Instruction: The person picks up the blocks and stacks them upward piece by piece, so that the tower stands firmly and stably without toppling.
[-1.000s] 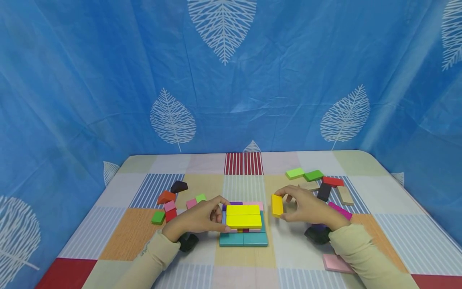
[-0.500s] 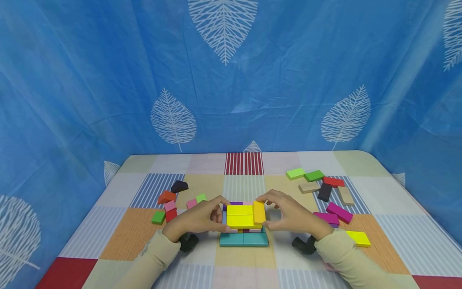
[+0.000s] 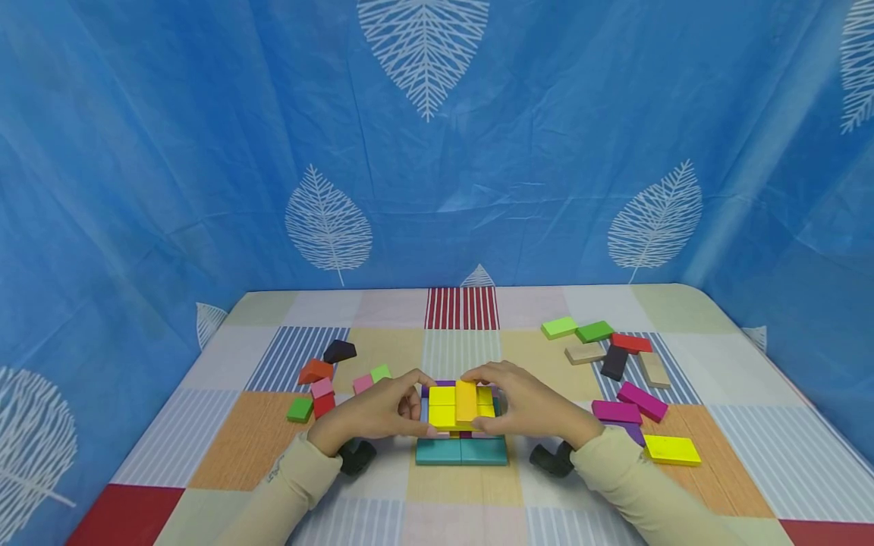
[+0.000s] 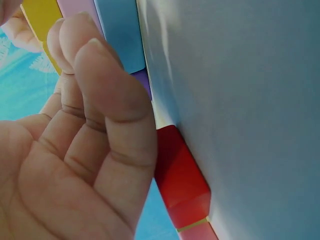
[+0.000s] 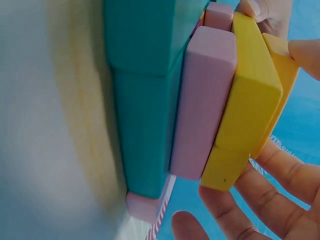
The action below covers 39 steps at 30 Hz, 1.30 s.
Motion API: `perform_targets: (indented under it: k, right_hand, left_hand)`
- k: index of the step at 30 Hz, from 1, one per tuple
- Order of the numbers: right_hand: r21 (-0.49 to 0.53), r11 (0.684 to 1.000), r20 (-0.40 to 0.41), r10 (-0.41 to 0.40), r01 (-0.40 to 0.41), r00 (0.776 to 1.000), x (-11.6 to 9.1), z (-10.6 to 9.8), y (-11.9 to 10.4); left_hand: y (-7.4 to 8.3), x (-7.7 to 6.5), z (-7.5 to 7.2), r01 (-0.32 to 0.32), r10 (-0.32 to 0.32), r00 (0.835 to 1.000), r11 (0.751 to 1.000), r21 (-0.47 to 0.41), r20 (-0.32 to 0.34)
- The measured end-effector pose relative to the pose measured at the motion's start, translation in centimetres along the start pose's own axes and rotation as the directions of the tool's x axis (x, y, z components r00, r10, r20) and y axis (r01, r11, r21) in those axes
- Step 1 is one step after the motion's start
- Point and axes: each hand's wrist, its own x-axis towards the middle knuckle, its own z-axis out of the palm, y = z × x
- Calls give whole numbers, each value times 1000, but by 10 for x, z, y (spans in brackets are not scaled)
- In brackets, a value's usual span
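A low stack of wooden blocks stands before me in the head view, with teal blocks (image 3: 438,453) at its base. Pink blocks (image 5: 206,105) lie between them and the bright yellow blocks (image 3: 442,416) on top. My right hand (image 3: 536,409) pinches an orange-yellow block (image 3: 466,402) by its two ends, lying crosswise over the yellow layer. My left hand (image 3: 375,406) holds the left ends of the yellow blocks between thumb and forefinger. Its other fingers curl beside a light blue block (image 4: 120,35) in the left wrist view.
Left of the stack lie loose red (image 3: 324,406), orange (image 3: 315,371), green (image 3: 299,411) and black (image 3: 339,352) blocks. To the right, magenta (image 3: 617,412), yellow (image 3: 672,450), black (image 3: 614,362) and several other blocks are scattered. A blue curtain (image 3: 519,152) hangs behind the table.
My right hand has brought the orange-yellow block leftward from beside the stack onto the yellow layer, then slid it toward the middle. The left hand has stayed in place.
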Motion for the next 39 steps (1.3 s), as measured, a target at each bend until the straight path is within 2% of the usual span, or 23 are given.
perform_targets:
  k: [8,25,39]
  right_hand:
    - [-31,999,19,-22,22,1000,8,3,-5]
    - [25,999,29,-26,25,999,13,7,-7]
    - [43,999,50,-28,26,998,14,5,-4]
  left_hand:
    - [-1,1,-1,-22,22,1000,1000,6,6]
    - [-1,1,-1,-23,23,1000,1000,-6,7]
    - [4,0,-1,5,-5,1000,1000,3,-3]
